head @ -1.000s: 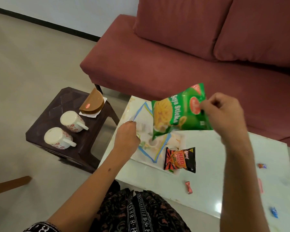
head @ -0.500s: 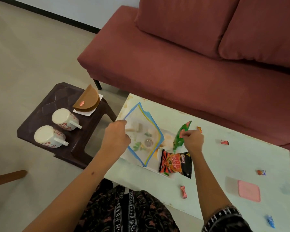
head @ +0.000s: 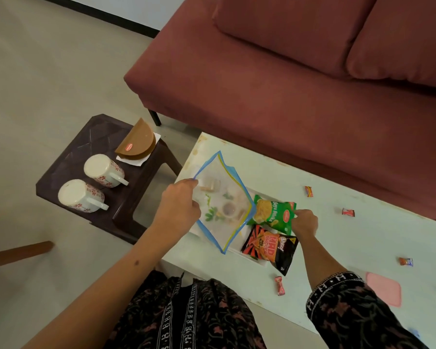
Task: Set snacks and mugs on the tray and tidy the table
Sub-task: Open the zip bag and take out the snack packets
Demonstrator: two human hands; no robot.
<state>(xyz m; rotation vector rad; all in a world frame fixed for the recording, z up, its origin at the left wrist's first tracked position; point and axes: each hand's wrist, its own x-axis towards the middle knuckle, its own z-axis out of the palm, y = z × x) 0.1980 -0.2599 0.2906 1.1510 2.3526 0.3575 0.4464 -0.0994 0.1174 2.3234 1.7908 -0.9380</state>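
My left hand (head: 179,207) pinches the left edge of a clear, blue-edged plastic sheet (head: 224,197), held tilted over the white tray (head: 248,257) on the pale table (head: 337,238). My right hand (head: 304,221) grips the right end of a green snack packet (head: 272,214), which lies on the tray beside the sheet. In front of it, a black and orange snack packet (head: 269,248) rests on the tray's near right corner and overhangs the rim. Two white floral mugs (head: 103,170) (head: 79,196) lie on their sides on the dark stool (head: 68,159) to the left.
A brown half-round holder (head: 136,143) with white napkins stands at the stool's back. Several wrapped candies (head: 279,285) (head: 348,212) (head: 308,191) and a pink pad (head: 384,292) lie on the table. A red sofa (head: 287,84) runs behind it. A wooden leg (head: 18,251) juts in at left.
My right hand has brought the green packet down from the air onto the tray, where it now lies flat. My left hand has kept its hold on the sheet's edge.
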